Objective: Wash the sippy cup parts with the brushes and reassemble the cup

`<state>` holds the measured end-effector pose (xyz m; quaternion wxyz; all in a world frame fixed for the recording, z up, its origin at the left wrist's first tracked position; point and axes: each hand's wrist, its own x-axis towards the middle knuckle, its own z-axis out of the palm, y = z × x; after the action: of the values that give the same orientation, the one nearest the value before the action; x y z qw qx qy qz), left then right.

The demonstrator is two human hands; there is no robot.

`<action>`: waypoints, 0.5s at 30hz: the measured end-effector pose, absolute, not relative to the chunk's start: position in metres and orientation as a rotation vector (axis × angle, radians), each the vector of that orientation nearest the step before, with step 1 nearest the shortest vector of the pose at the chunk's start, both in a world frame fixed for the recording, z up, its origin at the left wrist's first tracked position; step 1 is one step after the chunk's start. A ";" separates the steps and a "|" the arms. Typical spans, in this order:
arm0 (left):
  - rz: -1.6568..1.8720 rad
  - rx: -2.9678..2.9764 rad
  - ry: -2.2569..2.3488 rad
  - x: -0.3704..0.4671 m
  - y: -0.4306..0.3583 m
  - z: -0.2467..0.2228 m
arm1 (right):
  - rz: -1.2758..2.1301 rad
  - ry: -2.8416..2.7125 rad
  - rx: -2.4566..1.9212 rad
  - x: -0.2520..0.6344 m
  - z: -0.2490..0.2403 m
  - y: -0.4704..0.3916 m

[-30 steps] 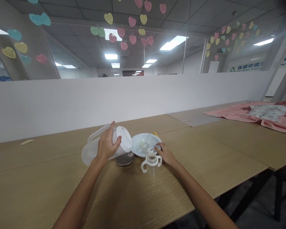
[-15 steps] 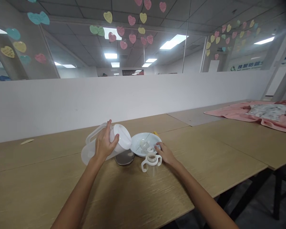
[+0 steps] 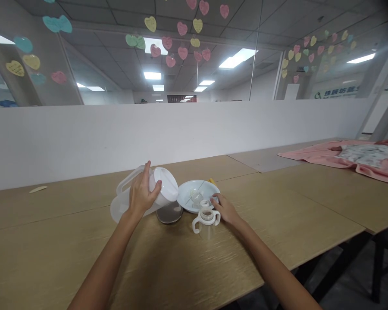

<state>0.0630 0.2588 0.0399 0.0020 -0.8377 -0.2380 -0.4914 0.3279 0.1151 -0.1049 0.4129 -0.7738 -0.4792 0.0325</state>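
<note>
My left hand (image 3: 144,191) is wrapped round a translucent plastic pitcher (image 3: 123,207) with a white lid, tipped so that its lid end points right and meets the rim of a pale bowl (image 3: 185,204). My right hand (image 3: 224,209) grips the bowl's right rim, thumb and fingers closed there. In the bowl lies a small clear rounded piece (image 3: 197,197). A white ring (image 3: 204,203) sits by the near rim, close to my right fingertips. In front stands a clear baby bottle (image 3: 207,230) with two white handles, upright and without a top.
A dark grey round dish (image 3: 170,215) rests partly under the pitcher. Behind the bowl is a yellow object (image 3: 212,181). A pink cloth (image 3: 310,150) with a baby-like figure in patterned clothing lies far right. A flat beige strip (image 3: 38,189) is far left.
The view has shifted very slightly. Both hands, the tilted pitcher, the bowl and the bottle keep their places relative to each other.
</note>
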 end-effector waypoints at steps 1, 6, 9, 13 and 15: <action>-1.585 -2.642 -0.761 0.064 0.258 0.039 | 0.082 -1.204 -1.946 0.328 -0.104 0.115; -2.095 -2.612 -0.857 0.066 0.250 0.044 | 0.070 -1.201 -1.957 0.326 -0.103 0.114; -2.488 -2.558 -0.887 0.066 0.237 0.057 | 0.081 -1.207 -1.966 0.325 -0.102 0.114; -2.636 -2.627 -0.886 0.064 0.209 0.073 | 0.079 -1.209 -1.968 0.325 -0.101 0.113; -2.540 -2.713 -0.846 0.065 0.194 0.075 | 0.076 -1.209 -1.968 0.326 -0.101 0.113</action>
<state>0.0649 0.1936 0.0754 -0.3286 -0.6722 -0.2096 -0.6295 0.3256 0.1131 -0.1009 0.4035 -0.7792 -0.4787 0.0299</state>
